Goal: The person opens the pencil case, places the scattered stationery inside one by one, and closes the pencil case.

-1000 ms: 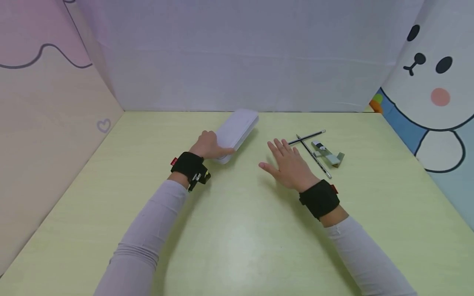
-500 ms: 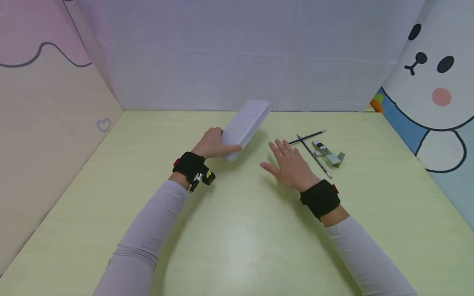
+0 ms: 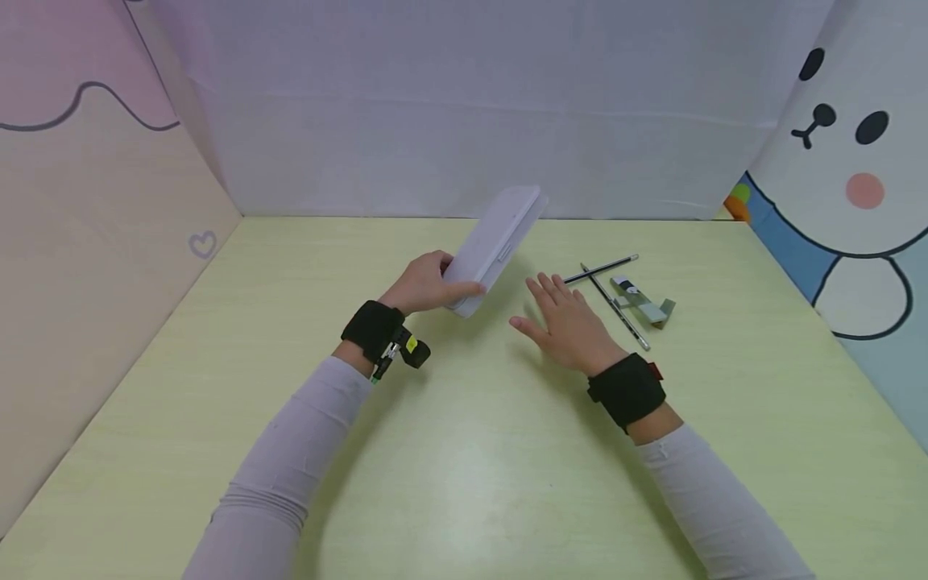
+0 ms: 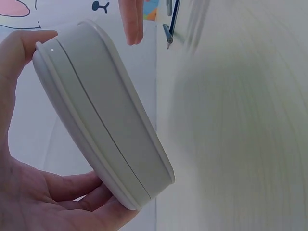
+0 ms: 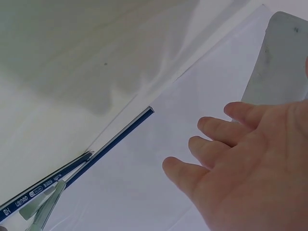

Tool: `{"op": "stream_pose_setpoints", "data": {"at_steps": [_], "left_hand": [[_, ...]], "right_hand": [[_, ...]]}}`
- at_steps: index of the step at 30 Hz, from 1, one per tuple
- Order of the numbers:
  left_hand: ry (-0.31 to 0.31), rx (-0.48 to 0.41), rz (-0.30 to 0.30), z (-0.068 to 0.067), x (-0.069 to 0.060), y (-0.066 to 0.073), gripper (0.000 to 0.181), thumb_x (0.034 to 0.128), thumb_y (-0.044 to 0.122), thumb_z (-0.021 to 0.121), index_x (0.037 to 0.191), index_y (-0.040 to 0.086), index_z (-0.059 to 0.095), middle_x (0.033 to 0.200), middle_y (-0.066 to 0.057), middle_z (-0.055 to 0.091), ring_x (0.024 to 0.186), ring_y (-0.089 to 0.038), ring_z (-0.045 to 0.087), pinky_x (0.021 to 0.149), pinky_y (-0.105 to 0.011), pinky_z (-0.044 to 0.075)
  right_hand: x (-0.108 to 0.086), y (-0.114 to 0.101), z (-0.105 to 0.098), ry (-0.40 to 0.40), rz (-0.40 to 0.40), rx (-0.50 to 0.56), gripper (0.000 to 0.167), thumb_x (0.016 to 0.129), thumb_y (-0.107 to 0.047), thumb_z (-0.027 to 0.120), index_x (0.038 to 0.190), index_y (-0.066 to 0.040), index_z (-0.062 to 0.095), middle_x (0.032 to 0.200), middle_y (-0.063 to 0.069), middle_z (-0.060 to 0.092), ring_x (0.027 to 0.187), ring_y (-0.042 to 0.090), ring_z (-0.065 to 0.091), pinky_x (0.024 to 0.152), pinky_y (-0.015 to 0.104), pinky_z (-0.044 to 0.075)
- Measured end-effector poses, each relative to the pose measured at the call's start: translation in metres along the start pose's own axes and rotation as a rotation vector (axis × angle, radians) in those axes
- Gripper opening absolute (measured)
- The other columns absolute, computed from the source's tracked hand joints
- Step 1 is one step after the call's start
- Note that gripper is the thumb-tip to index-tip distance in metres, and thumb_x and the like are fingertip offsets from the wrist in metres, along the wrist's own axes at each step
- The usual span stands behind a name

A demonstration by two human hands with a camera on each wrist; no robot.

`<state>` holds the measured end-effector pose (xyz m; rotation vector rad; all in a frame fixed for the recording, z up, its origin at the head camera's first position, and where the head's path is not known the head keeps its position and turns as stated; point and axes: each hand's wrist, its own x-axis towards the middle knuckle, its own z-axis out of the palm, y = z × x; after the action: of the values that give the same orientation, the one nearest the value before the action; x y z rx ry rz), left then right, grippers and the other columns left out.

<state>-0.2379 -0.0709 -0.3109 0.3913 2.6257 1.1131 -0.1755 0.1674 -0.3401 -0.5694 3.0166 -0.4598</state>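
Standing off to one side, I get a decent look at what this left hand [image 3: 428, 283] is up to: it's pinching a white case [image 3: 496, 246] by the near end, thumb along one long side, fingers around the other. So most of the case sticks out past the grip, pointing roughly toward 1 o'clock, with its far end tipped up. The whole thing is up in the air over the table [image 3: 464, 451], shadow falling on the tabletop. You can see the seam running along its side, and it looks closed to me.

Right hand [image 3: 576, 330] is somewhere between 4 and 5 o'clock from the case, palm down, fingers spread, nothing in it. It's near the case but not touching.

From that hand, one pencil [image 3: 609, 266] lies at about 1 o'clock, crossing the other pencil [image 3: 618, 310] at about 2. Just beyond, between 2 and 3 o'clock, sits a small grey-green object [image 3: 638, 302]; can't tell what it is, honestly. Both wrists have a black band on, left one [image 3: 371, 328] and right one [image 3: 627, 391].
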Motion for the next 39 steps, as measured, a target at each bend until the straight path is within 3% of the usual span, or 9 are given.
{"op": "stream_pose_setpoints", "data": {"at_steps": [20, 33, 39], "left_hand": [[-0.043, -0.095, 0.018, 0.011, -0.007, 0.003, 0.07, 0.0827, 0.044, 0.069, 0.136, 0.006, 0.045, 0.126, -0.012, 0.059, 0.11, -0.027, 0.06, 0.09, -0.042, 0.054], [-0.059, -0.067, 0.078, 0.019, -0.001, 0.007, 0.069, 0.0819, 0.044, 0.07, 0.135, 0.007, 0.046, 0.123, -0.01, 0.06, 0.107, -0.025, 0.062, 0.087, -0.04, 0.054], [-0.08, -0.083, 0.076, 0.02, -0.003, 0.012, 0.068, 0.0828, 0.044, 0.069, 0.135, 0.008, 0.046, 0.124, -0.01, 0.059, 0.107, -0.024, 0.061, 0.088, -0.04, 0.054]], "right_hand": [[0.007, 0.005, -0.005, 0.031, 0.001, 0.054, 0.075, 0.1, -0.046, 0.044, 0.152, 0.0, 0.017, 0.161, 0.021, 0.011, 0.15, 0.038, 0.01, 0.119, 0.055, 0.017], [0.008, 0.014, -0.013, 0.026, 0.038, 0.176, 0.078, 0.1, -0.053, 0.036, 0.154, -0.002, 0.01, 0.163, 0.018, 0.005, 0.151, 0.035, 0.001, 0.12, 0.055, 0.014], [0.006, 0.015, -0.022, 0.049, 0.086, 0.271, 0.084, 0.098, -0.06, 0.029, 0.154, -0.003, 0.002, 0.162, 0.019, 0.005, 0.151, 0.037, 0.006, 0.119, 0.055, 0.016]]}}
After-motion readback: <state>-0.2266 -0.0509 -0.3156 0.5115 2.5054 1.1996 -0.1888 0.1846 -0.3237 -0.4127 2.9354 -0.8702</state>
